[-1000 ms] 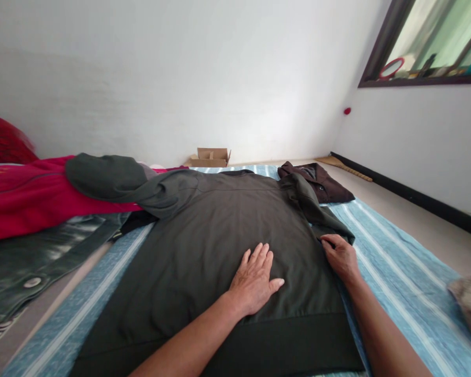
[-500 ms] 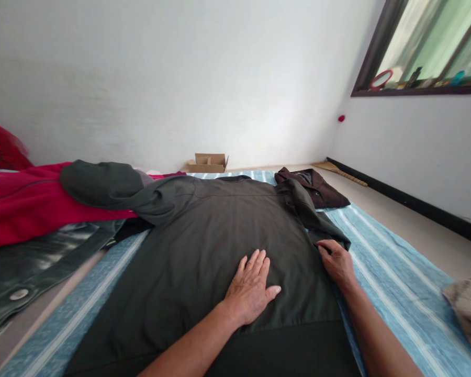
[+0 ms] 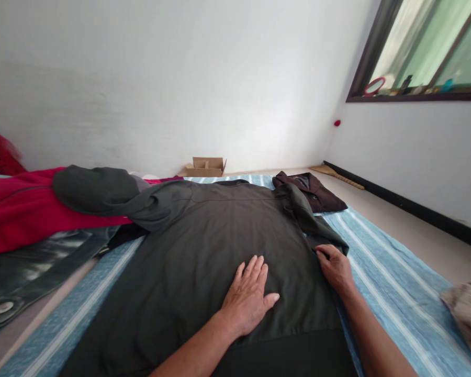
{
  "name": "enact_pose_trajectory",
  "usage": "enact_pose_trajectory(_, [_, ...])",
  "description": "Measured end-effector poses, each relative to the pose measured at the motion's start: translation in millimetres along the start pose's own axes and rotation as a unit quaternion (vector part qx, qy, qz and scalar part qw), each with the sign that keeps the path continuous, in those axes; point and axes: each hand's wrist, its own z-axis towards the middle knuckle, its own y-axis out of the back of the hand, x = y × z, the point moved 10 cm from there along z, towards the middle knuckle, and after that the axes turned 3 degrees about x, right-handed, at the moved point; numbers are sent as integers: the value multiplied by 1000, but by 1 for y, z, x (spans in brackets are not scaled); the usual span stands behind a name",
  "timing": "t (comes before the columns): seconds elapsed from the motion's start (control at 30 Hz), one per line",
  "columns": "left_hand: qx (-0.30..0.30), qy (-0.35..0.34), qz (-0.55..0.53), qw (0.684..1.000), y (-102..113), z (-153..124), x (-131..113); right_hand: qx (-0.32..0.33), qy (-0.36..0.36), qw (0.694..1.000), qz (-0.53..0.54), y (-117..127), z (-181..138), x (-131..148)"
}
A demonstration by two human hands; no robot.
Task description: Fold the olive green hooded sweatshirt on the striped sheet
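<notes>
A dark olive jacket [image 3: 204, 246] lies spread flat, back up, on a blue striped sheet [image 3: 380, 277]. My left hand [image 3: 247, 301] rests palm down on the jacket's lower middle, fingers stretched out. My right hand [image 3: 335, 267] sits at the jacket's right edge, its fingers curled on the folded right sleeve [image 3: 312, 222]. The jacket's left sleeve [image 3: 102, 191] drapes over a red garment [image 3: 27, 214].
A dark glossy jacket with snaps [image 3: 27, 272] lies at the left. A folded dark brown garment [image 3: 312, 191] sits beyond the olive jacket. A cardboard box [image 3: 204, 166] stands by the far wall. A beige cloth [image 3: 467, 311] lies at the right edge. Window with items on its sill [image 3: 412, 86] upper right.
The view has tilted slightly, so everything sits a little lower in the frame. Both hands stay on the jacket in nearly the same places.
</notes>
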Motion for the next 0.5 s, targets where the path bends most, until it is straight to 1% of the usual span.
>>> enact_pose_trajectory(0.5, [9,4,-8,1000,1,-1,1,3,-2,1000,1,-2,0,-2])
